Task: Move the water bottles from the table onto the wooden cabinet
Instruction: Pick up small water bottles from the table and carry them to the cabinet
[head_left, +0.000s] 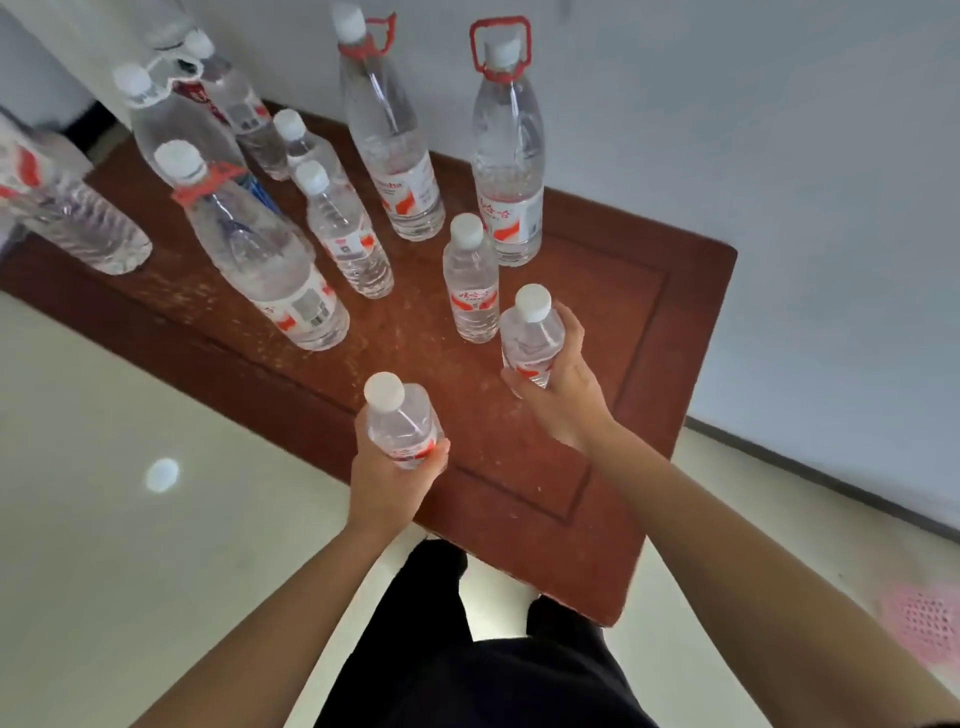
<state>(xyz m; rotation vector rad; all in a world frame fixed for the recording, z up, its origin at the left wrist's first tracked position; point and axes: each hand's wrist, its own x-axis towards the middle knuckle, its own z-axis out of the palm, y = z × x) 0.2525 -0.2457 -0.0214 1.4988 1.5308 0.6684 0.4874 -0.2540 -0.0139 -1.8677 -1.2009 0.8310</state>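
You held one small bottle in each hand.
Your left hand (387, 480) and right hand (563, 387) hid both labels; bottles at the frame's left edge were cut off.

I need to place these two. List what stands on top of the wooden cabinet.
Water bottles stand on the wooden cabinet: tall ones with red carry handles at the back, small ones nearer. The left hand and right hand each hold another small bottle. The far-left bottles overlap, hiding some.

Two small clear white-capped bottles (402, 421) (532, 338) are held upright above the wooden cabinet (597, 291); other bottles (470, 278) stand on it.
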